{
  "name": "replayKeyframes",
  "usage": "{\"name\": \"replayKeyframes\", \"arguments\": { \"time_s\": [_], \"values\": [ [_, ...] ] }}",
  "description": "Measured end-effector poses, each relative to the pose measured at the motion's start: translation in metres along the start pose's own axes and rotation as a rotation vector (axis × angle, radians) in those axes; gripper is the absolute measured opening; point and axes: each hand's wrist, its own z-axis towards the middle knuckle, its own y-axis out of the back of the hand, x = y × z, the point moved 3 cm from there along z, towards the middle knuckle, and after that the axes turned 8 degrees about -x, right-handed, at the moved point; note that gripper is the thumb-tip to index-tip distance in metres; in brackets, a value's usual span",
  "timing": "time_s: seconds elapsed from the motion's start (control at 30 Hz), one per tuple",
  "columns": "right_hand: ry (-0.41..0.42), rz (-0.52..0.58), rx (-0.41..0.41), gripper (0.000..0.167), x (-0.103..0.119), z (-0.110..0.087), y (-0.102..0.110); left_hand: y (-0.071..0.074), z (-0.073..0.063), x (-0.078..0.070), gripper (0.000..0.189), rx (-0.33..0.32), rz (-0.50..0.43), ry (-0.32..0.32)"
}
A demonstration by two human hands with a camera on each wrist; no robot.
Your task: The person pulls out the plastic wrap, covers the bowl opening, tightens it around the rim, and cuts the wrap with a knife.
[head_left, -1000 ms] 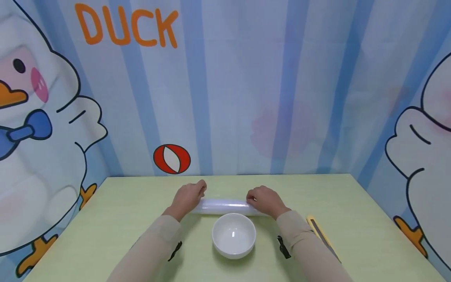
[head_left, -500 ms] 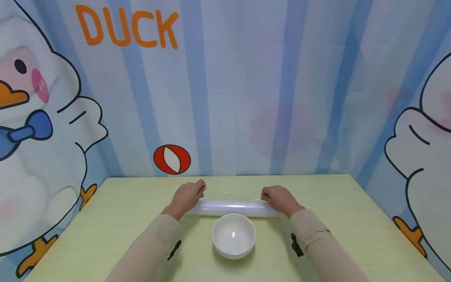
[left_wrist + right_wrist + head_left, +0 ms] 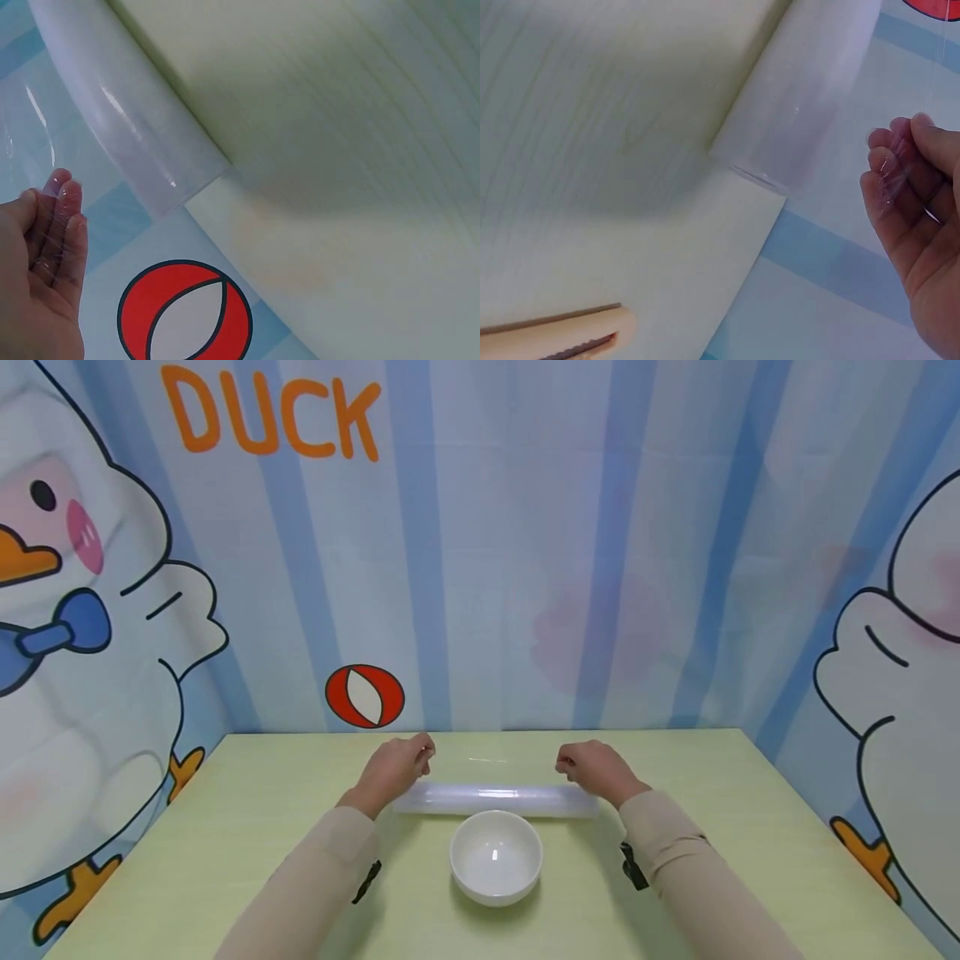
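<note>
A roll of clear plastic wrap (image 3: 495,802) lies crosswise on the table behind a white bowl (image 3: 496,858). Beyond the roll's left end, my left hand (image 3: 393,770) pinches the film's loose edge between thumb and fingers. My right hand (image 3: 600,770) grips the other corner, just past the right end of the roll. Between the hands a thin sheet of film (image 3: 487,761) shows by its glint. In the left wrist view the film clings over the fingers (image 3: 69,199); the right wrist view shows it bunched in the right fingertips (image 3: 885,161).
A yellow utility knife (image 3: 555,334) lies on the table to the right, hidden by the right sleeve in the head view. The pale table (image 3: 285,777) ends at a blue striped backdrop (image 3: 510,543) printed with ducks.
My right hand has moved right along the roll, out to its right end. Both hands have then shifted slightly away from me, and the film's glint shows farther beyond the roll. The bowl stays put.
</note>
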Motion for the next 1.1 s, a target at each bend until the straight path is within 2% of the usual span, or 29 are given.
{"name": "replayKeyframes", "arguments": {
  "time_s": [0.23, 0.47, 0.8, 1.1],
  "values": [
    [-0.001, 0.041, 0.079, 0.014, 0.001, -0.001, 0.010, 0.009, 0.000, -0.002, 0.010, 0.017, -0.026, -0.013],
    [0.039, 0.063, 0.082, 0.011, 0.005, 0.000, 0.020, 0.018, 0.000, -0.004, 0.010, 0.025, -0.035, -0.030],
    [0.025, 0.072, 0.106, 0.015, 0.010, 0.004, 0.037, 0.034, -0.001, -0.008, 0.015, 0.020, -0.067, -0.028],
    [0.009, 0.091, 0.098, 0.015, 0.013, 0.007, 0.049, 0.046, 0.002, -0.008, 0.015, -0.002, -0.066, -0.068]
  ]
}}
